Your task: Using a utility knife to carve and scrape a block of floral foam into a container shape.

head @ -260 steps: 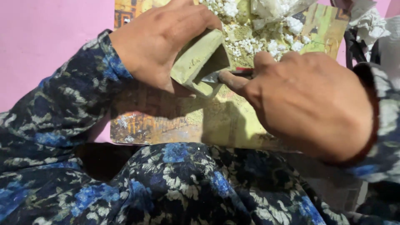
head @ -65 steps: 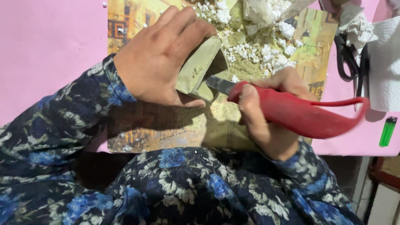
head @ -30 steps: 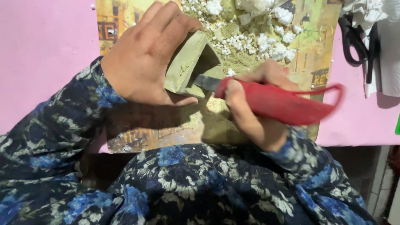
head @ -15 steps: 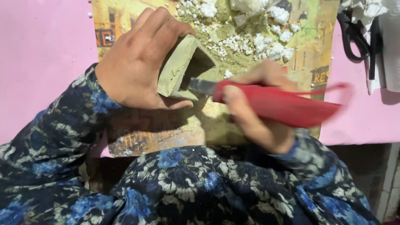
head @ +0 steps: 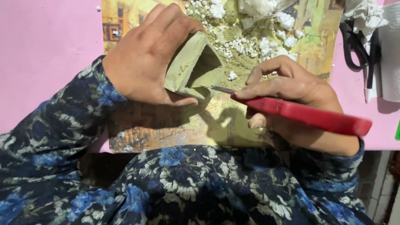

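Green foam block sits gripped in our left hand, fingers wrapped over its top and thumb beneath, held just above the printed board on the pink bench. Our right hand pinches the red-handled knife, blade tip touching the block's hollowed face. White crumbs lie beyond both hands; black scissors rest beyond the right hand.

I'm at a home craft table: a pink tabletop with a stained printed mat under my work, white crumbs and green dust scattered across it, black scissors and crumpled paper off to the side.
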